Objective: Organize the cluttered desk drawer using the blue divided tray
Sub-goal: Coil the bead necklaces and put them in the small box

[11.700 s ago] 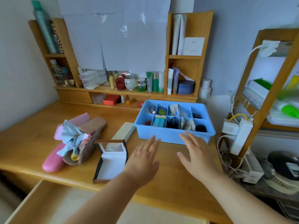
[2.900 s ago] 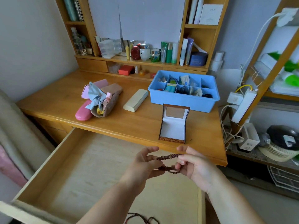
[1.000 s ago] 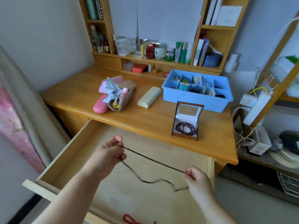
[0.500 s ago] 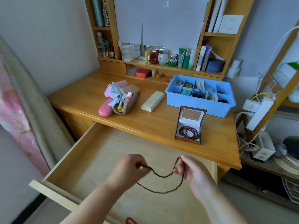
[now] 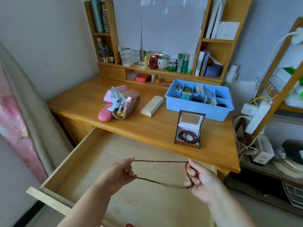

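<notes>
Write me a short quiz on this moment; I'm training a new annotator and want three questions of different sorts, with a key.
1. True or false: the bead string is stretched between the left hand and the right hand.
2. Multiple choice: where does the open jewellery box stand? A) inside the drawer B) on the desk, in front of the blue tray C) on the shelf
3. Fill in: the hands hold the beads above the open ______.

Key
1. True; each hand pinches one end of the loop.
2. B; coiled beads already lie in it.
3. drawer.
</notes>
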The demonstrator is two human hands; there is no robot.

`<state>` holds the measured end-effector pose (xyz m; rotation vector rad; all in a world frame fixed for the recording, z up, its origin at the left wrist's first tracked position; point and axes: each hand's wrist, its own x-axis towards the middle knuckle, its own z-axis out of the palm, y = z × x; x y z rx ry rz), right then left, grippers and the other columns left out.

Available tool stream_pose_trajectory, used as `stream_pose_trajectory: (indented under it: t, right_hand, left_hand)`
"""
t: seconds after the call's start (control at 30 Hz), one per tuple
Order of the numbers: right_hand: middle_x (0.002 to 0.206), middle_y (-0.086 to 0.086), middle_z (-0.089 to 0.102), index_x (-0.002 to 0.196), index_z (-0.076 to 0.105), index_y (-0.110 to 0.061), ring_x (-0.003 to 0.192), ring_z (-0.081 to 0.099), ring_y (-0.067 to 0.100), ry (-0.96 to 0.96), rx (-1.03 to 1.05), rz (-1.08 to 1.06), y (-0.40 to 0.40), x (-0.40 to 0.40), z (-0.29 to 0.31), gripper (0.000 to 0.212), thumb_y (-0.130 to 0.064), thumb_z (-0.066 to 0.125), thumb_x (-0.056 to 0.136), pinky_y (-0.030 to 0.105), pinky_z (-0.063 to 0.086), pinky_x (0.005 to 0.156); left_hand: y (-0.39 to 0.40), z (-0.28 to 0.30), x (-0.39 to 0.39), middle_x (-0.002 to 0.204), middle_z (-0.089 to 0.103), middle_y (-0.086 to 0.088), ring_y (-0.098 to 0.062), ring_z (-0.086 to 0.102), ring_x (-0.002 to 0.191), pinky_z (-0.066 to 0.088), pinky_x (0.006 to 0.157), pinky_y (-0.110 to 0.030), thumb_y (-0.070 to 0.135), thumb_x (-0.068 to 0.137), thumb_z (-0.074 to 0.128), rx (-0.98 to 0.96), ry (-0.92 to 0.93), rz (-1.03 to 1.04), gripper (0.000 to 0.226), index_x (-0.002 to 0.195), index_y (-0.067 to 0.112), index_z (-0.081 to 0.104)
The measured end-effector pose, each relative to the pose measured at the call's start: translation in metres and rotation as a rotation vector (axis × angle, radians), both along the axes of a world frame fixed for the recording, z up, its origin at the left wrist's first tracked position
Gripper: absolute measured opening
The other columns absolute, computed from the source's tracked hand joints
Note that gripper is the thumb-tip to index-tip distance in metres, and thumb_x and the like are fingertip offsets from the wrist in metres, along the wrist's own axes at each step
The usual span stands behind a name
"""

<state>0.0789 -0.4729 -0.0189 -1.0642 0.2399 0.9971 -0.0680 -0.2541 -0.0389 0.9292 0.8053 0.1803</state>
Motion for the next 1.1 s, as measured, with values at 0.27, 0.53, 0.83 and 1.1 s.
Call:
stream_pose_trajectory:
  t: [0.27,0.53,0.83,1.1]
  right_hand:
    - [0.118,0.007,0.068,0.100,0.065,-0.016,0.061,0.061,0.015,-0.017,0.289,0.291,0.001,-0.001,-0.007,0.022,-0.030,0.052,0.088,0.051,0.030,0.099]
    - [0.066,-0.006,0.060,0.077,0.073,-0.022,0.059,0.059,0.012,0.113,0.396,-0.145,0.005,0.006,-0.004,0.020,-0.024,0.054,0.083,0.053,0.032,0.095]
    - [0.117,0.003,0.068,0.116,0.055,-0.020,0.099,0.062,0.019,-0.163,0.265,0.055,0.014,-0.009,-0.004,0.030,-0.033,0.035,0.098,0.044,0.034,0.095]
    - [0.045,-0.003,0.030,0.070,0.063,-0.011,0.041,0.033,0.013,-0.310,0.075,0.353,0.008,-0.020,0.004,0.020,-0.029,0.062,0.078,0.031,0.040,0.064]
  left_hand:
    - [-0.031,-0.019,0.002,0.054,0.043,0.001,-0.015,0.051,0.048,0.051,0.081,-0.040,0.013,0.089,0.054,-0.182,-0.294,0.213,0.009,0.080,0.013,0.055]
    - [-0.028,-0.015,0.008,0.047,0.035,0.004,-0.011,0.036,0.037,0.045,0.053,-0.028,0.016,0.094,0.053,0.077,0.064,0.220,0.014,0.082,0.009,0.056]
    - [-0.073,0.013,0.009,0.054,0.052,0.010,-0.004,0.046,0.052,0.036,0.051,-0.014,0.023,0.086,0.062,1.160,0.022,-0.360,0.014,0.072,0.022,0.063]
    - [-0.063,0.046,0.039,0.047,0.050,0.008,-0.004,0.042,0.045,0.036,0.051,-0.018,0.043,0.080,0.069,1.021,0.093,-0.327,0.037,0.058,0.022,0.048]
